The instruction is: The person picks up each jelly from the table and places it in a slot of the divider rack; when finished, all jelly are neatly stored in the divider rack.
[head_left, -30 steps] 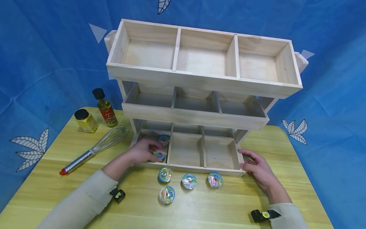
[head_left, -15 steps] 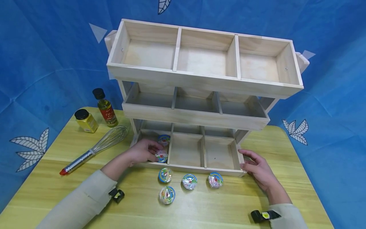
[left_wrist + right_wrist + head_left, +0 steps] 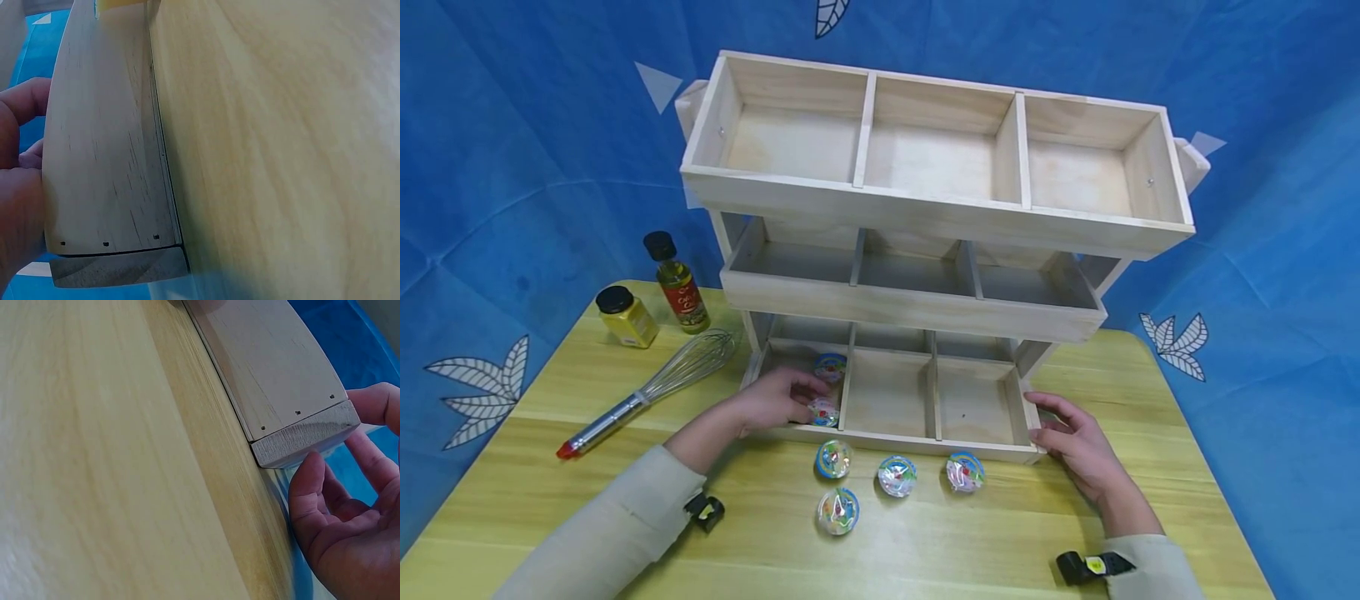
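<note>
A pale wooden three-tier rack (image 3: 887, 310) stands on the table. My left hand (image 3: 772, 397) reaches into the left compartment of its bottom tier, fingers loosely bent, fingertips right at the rim of a small clear-wrapped cup (image 3: 825, 412) with a blue-edged printed lid. Behind that cup lies a similar lidded cup (image 3: 830, 367). In the left wrist view the front board (image 3: 106, 137) hides most of the left fingers. My right hand (image 3: 1078, 446) touches the bottom tier's right end, index finger at the top edge and thumb near the front corner, its fingers relaxed around the end panel (image 3: 306, 434).
Several more lidded cups, including one cup (image 3: 837, 511) nearest me, lie in front of the rack. On the left are a whisk (image 3: 655, 392), a yellow jar (image 3: 627, 318) and an oil bottle (image 3: 681, 287). A blue curtain (image 3: 535, 167) hangs behind.
The front cup has gone from tilted in my left fingers to lying flat in the compartment, slightly right and lower. My left fingers have eased back a little. My right hand stays put.
</note>
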`<action>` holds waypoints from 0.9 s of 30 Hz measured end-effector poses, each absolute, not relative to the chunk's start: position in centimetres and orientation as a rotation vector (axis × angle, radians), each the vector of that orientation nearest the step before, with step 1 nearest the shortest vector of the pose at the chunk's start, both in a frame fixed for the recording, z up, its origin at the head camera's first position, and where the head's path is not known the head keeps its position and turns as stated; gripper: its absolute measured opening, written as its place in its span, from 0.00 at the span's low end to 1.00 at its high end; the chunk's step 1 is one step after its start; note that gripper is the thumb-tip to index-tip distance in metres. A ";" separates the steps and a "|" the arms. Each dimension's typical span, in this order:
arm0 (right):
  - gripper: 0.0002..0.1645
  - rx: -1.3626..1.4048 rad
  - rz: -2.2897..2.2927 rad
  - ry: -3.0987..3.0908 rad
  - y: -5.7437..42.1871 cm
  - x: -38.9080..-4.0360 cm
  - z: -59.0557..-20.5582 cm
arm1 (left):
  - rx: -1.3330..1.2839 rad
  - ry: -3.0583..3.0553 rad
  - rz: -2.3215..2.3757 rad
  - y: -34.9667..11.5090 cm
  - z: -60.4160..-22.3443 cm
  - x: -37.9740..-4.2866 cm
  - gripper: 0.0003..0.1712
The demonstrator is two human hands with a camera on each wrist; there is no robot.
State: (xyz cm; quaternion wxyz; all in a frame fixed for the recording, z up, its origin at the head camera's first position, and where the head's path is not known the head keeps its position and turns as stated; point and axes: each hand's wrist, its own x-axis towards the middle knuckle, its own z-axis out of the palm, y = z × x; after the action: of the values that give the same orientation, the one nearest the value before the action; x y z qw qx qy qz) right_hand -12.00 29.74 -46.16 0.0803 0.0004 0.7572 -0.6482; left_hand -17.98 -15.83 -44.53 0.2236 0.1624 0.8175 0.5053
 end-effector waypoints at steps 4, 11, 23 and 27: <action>0.33 -0.004 -1.923 2.277 29.7 -12.0 -46.2 | 0.437 2.269 1.418 -15.9 -44.4 -17.8 0.27; 0.34 -0.009 -1.913 2.291 29.7 -12.0 -46.1 | 0.458 2.335 1.459 -16.1 -43.9 -17.3 0.29; 0.34 0.006 -1.936 2.270 29.8 -12.1 -46.3 | 0.468 2.591 1.693 -15.9 -42.9 -13.0 0.26; 0.34 0.002 -1.942 2.262 29.9 -12.1 -46.4 | 0.430 2.629 1.809 -15.5 -42.9 -10.7 0.30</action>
State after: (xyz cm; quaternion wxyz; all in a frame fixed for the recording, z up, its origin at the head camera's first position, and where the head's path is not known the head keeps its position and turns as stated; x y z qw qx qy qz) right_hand -12.13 29.88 -46.38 0.0799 0.0008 0.7563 -0.6494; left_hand -10.73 -15.48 -42.94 -0.0394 0.1334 0.8158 0.5613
